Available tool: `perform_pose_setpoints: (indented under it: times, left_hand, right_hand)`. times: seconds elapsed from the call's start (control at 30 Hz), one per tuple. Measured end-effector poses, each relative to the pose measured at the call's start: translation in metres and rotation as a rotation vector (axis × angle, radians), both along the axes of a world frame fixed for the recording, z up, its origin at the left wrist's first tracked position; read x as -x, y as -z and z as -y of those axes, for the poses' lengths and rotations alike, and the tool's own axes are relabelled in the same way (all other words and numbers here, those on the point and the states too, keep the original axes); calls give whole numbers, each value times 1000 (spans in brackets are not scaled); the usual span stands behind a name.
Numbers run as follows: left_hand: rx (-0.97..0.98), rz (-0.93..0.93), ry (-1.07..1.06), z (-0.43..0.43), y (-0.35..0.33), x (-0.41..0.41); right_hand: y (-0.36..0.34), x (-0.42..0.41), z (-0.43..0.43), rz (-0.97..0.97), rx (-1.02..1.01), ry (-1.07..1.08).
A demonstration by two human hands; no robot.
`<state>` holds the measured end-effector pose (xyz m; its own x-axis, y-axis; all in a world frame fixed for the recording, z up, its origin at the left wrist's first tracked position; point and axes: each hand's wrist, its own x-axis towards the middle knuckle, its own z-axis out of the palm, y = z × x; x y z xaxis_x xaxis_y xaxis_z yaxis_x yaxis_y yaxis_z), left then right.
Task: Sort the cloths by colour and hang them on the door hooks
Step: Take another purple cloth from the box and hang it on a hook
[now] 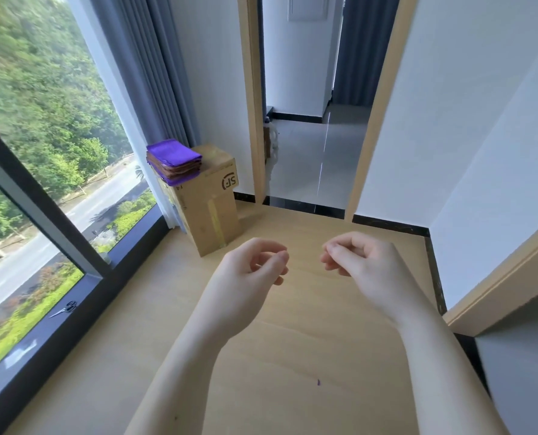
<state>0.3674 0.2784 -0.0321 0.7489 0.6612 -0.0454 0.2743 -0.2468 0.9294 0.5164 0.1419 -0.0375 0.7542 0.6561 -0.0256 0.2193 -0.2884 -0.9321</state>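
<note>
Hovering above the light wooden floor (pixel 292 356), the left hand (pixel 255 262) and the right hand (pixel 358 259) are holding nothing, their fingers curling loosely with the thumbs near the fingertips. The folded stack of purple and brown cloths (pixel 173 161) is sitting on top of the upright brown cardboard box (pixel 211 208), which is standing beside the grey curtain (pixel 154 73), well apart from both hands.
</note>
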Motion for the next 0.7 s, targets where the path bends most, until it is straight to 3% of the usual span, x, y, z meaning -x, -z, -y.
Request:
perform_pose_setpoints:
  times: [0.27,0.7]
  left_hand:
    - [-29,-35,-120,-66,7,-22]
    - [-167,-160,-299,-161,-4,-125]
  right_hand:
    - [8,-40,-83,23,12,-142]
    - [3,-170,-209,58,-4,-361]
